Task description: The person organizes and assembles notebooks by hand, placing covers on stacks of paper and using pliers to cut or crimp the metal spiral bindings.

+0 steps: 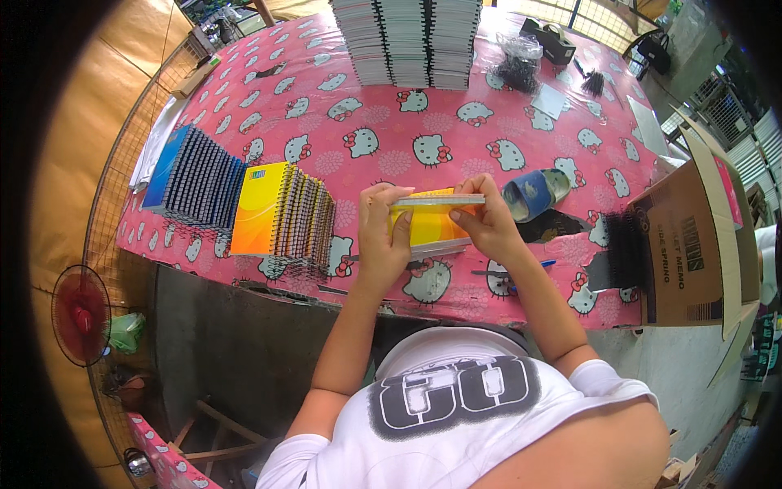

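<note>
Both my hands grip a small yellow and orange notebook block [430, 226] over the near part of the table. My left hand [381, 244] closes on its left end, with the thumb against the yellow face. At the right end, my right hand [494, 226] pinches it with thumb and fingers. A pale strip of page edges shows along its top; I cannot tell whether it is bound. Left of my hands stand a row of yellow spiral notebooks [269, 208] and a row of blue spiral notebooks [199, 183], packed side by side.
A blue slide sandal [533, 196] and a blue pen [547, 263] lie right of my hands. Black binding coils [615, 236] sit beside a large open cardboard box [692, 244]. Tall notebook stacks [407, 49] stand at the back of the pink patterned table [391, 163].
</note>
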The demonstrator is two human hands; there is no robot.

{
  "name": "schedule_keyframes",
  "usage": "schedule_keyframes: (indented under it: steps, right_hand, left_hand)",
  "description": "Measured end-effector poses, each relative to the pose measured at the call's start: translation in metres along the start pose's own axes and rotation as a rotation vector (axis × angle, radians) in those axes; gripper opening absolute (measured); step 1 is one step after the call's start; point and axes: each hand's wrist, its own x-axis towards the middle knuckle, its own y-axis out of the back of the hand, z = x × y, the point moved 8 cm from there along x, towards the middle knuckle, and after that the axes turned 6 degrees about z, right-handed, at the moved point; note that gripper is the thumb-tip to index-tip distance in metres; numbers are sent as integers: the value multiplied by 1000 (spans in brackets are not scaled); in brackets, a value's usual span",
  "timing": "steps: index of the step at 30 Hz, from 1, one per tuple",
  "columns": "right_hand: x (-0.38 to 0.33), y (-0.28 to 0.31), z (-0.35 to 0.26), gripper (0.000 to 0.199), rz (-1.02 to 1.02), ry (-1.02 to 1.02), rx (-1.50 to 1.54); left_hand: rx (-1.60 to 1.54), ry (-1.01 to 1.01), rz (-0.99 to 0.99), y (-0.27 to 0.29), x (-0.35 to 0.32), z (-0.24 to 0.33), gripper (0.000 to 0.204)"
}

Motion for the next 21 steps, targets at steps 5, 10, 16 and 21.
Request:
schedule_keyframes:
  steps: [5, 10, 16, 21]
  right_hand:
    - [-2, 4, 18, 26, 55, -39, -91]
    - [-4, 9, -2, 36, 68, -125, -176]
    - [-51, 194, -26, 34, 619, -47, -1056]
    - [-136, 301, 25, 31, 651, -575, -1605]
  left_hand:
    - [195, -4, 157, 2, 8, 39, 34]
    - [566, -191, -53, -38, 18, 60, 17]
    - [373, -135, -71, -38, 22, 43, 11]
    - [347, -129, -61, -38, 23, 47, 12]
